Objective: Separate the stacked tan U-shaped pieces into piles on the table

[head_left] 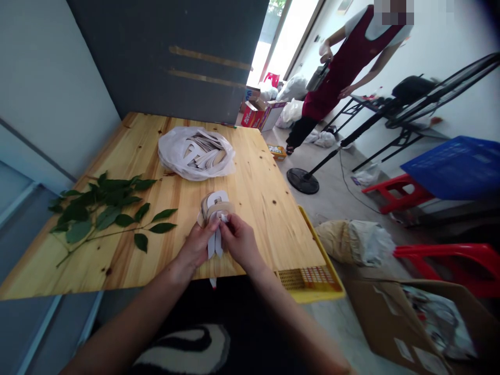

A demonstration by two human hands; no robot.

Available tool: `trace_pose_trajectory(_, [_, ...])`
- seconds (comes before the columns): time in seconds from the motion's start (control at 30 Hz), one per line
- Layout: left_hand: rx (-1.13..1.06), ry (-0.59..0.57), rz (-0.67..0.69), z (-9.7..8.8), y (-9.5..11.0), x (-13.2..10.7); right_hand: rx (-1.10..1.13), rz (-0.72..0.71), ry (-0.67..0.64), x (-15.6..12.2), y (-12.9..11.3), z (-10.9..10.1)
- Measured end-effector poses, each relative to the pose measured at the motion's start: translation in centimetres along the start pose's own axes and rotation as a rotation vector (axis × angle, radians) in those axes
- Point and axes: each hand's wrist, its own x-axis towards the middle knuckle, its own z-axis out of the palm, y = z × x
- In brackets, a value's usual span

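Observation:
Near the front of the wooden table, my two hands meet around a small bundle of flat, curved cardboard-like pieces [217, 200], white and tan, with two pale strips pointing down toward me. My left hand [200, 240] grips the bundle from its left side, thumb on top. On the right, the fingers of my right hand [239, 239] are pinched at a small white bit on the bundle's middle; its exact shape is hidden by the fingers. Beyond them lies a white plastic bag [172, 151], its mouth spread wide, full of similar curved pieces [205, 151].
A leafy branch [105, 211] lies on the table's [250, 161] left half. A yellow crate [332, 284] juts out under the right edge, near a cardboard box [378, 317]. Farther right stand a fan [303, 179], red stools [406, 190] and a person in a dark red apron [347, 57].

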Motion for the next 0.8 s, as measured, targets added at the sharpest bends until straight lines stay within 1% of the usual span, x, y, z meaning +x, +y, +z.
trace_pose_trajectory(0.07, [-0.007, -0.015, 0.006, 0.1, 0.1, -0.1, -0.013, -0.004, 0.007, -0.1, -0.1, 0.0])
trace_pose_trajectory(0.2, [-0.023, -0.04, 0.038, 0.2, 0.0, -0.1, 0.066, 0.036, -0.018, 0.0, -0.1, -0.1])
trace_pose_trajectory(0.27, [-0.007, -0.035, 0.048, 0.1, -0.2, 0.0, 0.08, 0.032, -0.019, 0.0, 0.1, -0.2])
trace_pose_trajectory(0.47, [0.08, 0.025, 0.093, -0.4, -0.7, 0.8, 0.051, 0.015, 0.007, 0.1, 0.4, 0.2])
trace_pose_trajectory(0.6, [0.12, -0.006, 0.166, -0.3, -1.0, 0.7, -0.033, 0.012, 0.037, 0.3, -0.1, 0.2])
trace_pose_trajectory(0.67, [0.134, 0.008, 0.192, -0.4, -1.0, 0.6, -0.059, 0.019, 0.046, 0.4, -0.2, 0.0])
trace_pose_trajectory(0.73, [0.158, 0.056, 0.165, -0.6, -0.9, 0.6, -0.007, 0.064, 0.03, 0.6, -0.1, -0.2])
trace_pose_trajectory(0.8, [0.224, 0.097, 0.111, -1.2, -0.5, 0.9, 0.113, 0.141, -0.005, 0.8, 0.1, -0.5])
